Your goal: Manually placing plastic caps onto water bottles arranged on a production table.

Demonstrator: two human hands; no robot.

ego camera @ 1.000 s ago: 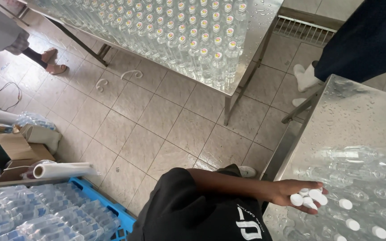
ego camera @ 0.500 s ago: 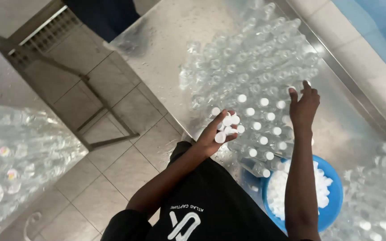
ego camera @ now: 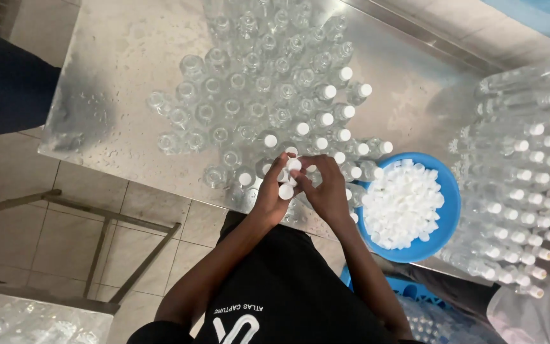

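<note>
Left hand (ego camera: 274,191): cupping several white caps (ego camera: 286,190), grip clenched on them as a ready supply.
Right hand (ego camera: 327,188): picking one cap from that palm.
Bottles (ego camera: 256,95): standing at 12 o'clock on the worktop (ego camera: 109,64).
Blue bowl (ego camera: 444,239): at 3 o'clock, within reach.

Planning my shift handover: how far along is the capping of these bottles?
Done: the bottles nearest the person already wear white caps, as does the stack lying at the right. In hand: the left hand and right hand meet over a few loose caps. Left: many open bottles farther back; the blue bowl holds plenty of caps.
</note>
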